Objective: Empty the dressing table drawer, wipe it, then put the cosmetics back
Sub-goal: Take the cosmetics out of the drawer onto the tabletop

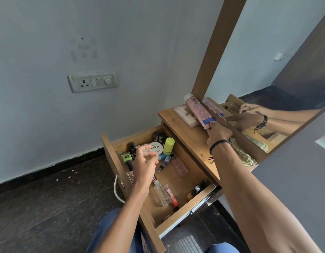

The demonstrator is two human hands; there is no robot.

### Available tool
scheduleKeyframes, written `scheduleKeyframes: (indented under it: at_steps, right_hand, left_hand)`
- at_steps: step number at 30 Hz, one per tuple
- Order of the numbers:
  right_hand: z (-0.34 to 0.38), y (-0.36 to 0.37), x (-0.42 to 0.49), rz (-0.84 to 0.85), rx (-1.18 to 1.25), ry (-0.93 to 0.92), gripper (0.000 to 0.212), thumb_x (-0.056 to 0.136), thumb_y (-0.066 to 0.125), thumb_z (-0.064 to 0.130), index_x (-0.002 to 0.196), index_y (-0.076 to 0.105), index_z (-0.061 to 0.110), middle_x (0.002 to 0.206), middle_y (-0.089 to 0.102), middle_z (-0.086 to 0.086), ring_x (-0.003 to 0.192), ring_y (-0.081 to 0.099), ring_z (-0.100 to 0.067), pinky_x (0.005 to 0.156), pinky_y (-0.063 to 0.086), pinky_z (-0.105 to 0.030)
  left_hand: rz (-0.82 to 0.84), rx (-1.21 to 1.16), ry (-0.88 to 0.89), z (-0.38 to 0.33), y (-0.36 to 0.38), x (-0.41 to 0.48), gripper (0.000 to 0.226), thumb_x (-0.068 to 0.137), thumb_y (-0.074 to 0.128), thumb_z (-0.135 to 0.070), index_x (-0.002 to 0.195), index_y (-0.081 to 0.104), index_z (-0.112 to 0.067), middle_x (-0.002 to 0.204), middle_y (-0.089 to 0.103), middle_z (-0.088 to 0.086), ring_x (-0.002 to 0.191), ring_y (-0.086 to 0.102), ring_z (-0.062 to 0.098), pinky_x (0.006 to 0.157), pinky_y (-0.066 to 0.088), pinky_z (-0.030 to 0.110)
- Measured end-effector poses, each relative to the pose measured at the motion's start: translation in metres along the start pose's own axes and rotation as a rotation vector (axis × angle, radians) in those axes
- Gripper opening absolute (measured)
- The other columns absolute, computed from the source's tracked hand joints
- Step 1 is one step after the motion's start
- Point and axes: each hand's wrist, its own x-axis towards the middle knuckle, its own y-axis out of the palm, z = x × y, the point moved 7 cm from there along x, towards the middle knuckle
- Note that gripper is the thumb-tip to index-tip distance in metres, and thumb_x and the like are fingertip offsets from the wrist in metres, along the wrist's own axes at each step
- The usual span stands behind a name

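Two items only, pink bottle & palette, lie on worktop behind drawer; right hand grips the bottle, left hand hovers loose, empty over drawer, most cosmetics inside, so wiping looks far off.

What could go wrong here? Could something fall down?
Maybe. The pink bottle lies tilted on a flat case by the mirror; it might roll off when the right hand lets go. The left hand, over the crowded drawer, could knock the glass bottle.
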Motion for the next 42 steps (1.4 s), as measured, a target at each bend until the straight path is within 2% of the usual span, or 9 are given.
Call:
scheduleKeyframes:
  at_steps: [3,8,11,17,20,26,30,35,42]
  right_hand:
    - [0.005,-0.011,-0.012,-0.169,-0.004,-0.064,0.023,0.096,0.068,0.011,0.081,0.050,0.014,0.091,0.068,-0.001,0.073,0.068,-0.012,0.075,0.061,-0.029]
    - [0.000,-0.024,-0.030,-0.246,0.003,-0.066,0.005,0.090,0.066,0.010,0.089,0.062,0.012,0.099,0.071,-0.007,0.077,0.065,-0.015,0.066,0.055,-0.028]
    - [-0.002,-0.032,-0.053,-0.290,-0.057,-0.167,0.026,0.087,0.065,0.012,0.113,0.065,0.015,0.107,0.070,-0.002,0.092,0.066,-0.018,0.087,0.056,-0.033]
    - [-0.013,-0.018,-0.120,-0.083,-0.418,-0.720,0.019,0.089,0.060,0.003,0.098,0.067,0.018,0.099,0.068,0.003,0.091,0.062,-0.011,0.083,0.052,-0.028]
    - [-0.020,-0.014,-0.119,0.054,-0.570,-0.823,0.020,0.088,0.063,0.002,0.088,0.067,0.021,0.093,0.068,0.005,0.083,0.060,-0.002,0.076,0.050,-0.022]
    - [-0.026,-0.024,-0.103,0.162,-0.476,-0.607,0.016,0.083,0.064,0.005,0.084,0.074,0.018,0.084,0.073,0.004,0.075,0.064,-0.012,0.071,0.055,-0.029]
    - [-0.024,-0.028,-0.095,0.213,-0.347,-0.427,0.015,0.085,0.066,0.001,0.087,0.074,0.014,0.081,0.071,-0.003,0.066,0.063,-0.008,0.065,0.051,-0.020]
    - [-0.024,-0.026,-0.094,0.299,-0.324,-0.364,0.013,0.087,0.067,-0.002,0.092,0.074,0.009,0.081,0.070,-0.005,0.070,0.063,-0.008,0.067,0.050,-0.016]
    - [-0.025,-0.023,-0.092,0.388,-0.359,-0.388,0.017,0.087,0.069,-0.002,0.089,0.074,0.014,0.085,0.071,-0.002,0.079,0.065,-0.010,0.074,0.052,-0.020]
  left_hand:
    - [-0.004,0.001,-0.005,-0.002,-0.001,-0.002,0.029,0.096,0.063,-0.009,0.107,0.054,-0.035,0.107,0.067,-0.006,0.086,0.071,0.011,0.068,0.051,0.020]
    - [-0.009,0.006,-0.023,-0.003,0.000,-0.002,0.026,0.096,0.063,-0.007,0.107,0.055,-0.030,0.110,0.066,-0.006,0.087,0.070,0.008,0.061,0.052,0.014]
    - [-0.005,0.013,-0.035,-0.002,0.000,-0.002,0.029,0.096,0.062,-0.007,0.117,0.054,-0.025,0.109,0.066,-0.005,0.088,0.070,0.010,0.062,0.052,0.015]
    - [0.000,0.013,-0.054,0.000,0.000,-0.002,0.031,0.096,0.063,-0.007,0.119,0.053,-0.025,0.109,0.065,-0.004,0.093,0.070,0.013,0.067,0.053,0.018]
    - [0.006,0.015,-0.049,0.000,0.001,-0.001,0.031,0.096,0.062,-0.005,0.118,0.053,-0.025,0.108,0.066,-0.004,0.097,0.069,0.015,0.069,0.053,0.018]
    - [0.017,0.014,-0.053,0.004,0.002,0.002,0.032,0.096,0.062,-0.005,0.121,0.054,-0.023,0.107,0.067,-0.003,0.092,0.070,0.016,0.068,0.051,0.020]
    - [0.027,0.029,-0.051,0.005,0.002,0.002,0.032,0.096,0.063,-0.006,0.122,0.053,-0.022,0.107,0.067,-0.003,0.091,0.070,0.016,0.068,0.051,0.021]
    - [0.064,0.061,-0.045,0.005,0.006,0.002,0.029,0.096,0.062,-0.008,0.120,0.054,-0.024,0.107,0.066,-0.004,0.092,0.069,0.015,0.069,0.051,0.023]
    - [0.143,0.231,-0.016,0.005,0.017,0.010,0.021,0.096,0.062,-0.017,0.112,0.057,-0.030,0.107,0.065,-0.008,0.098,0.066,0.015,0.087,0.056,0.039]
